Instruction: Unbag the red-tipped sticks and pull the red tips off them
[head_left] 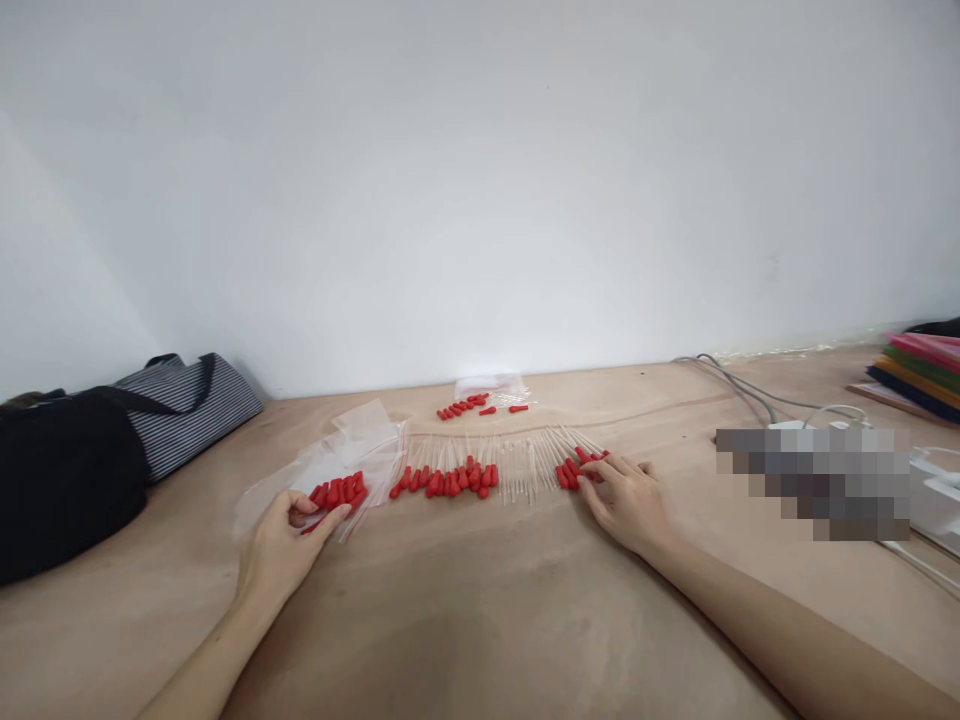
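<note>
At the left, my left hand (281, 545) has its thumb and fingers closed around a red rubber bulb, beside a cluster of several more red rubber bulbs (345, 488) lying on clear plastic bags (367, 435). My right hand (626, 500) is bent over a smaller group of red bulbs (568, 474), its thumb and fingertips pinching at the nearest ones; the fingers partly cover them. Between the hands, a row of thin clear tubes (517, 475) lies side by side, and red bulbs (454, 482) sit across the near ends of those at the left.
Farther back, more red bulbs (465, 405) lie by a small clear bag (491, 384) near the wall. A black bag with a striped part (195, 410) stands at the left. Grey cables (739, 380), a blurred-out patch (825, 480) and stacked coloured sheets (919, 370) are at the right.
</note>
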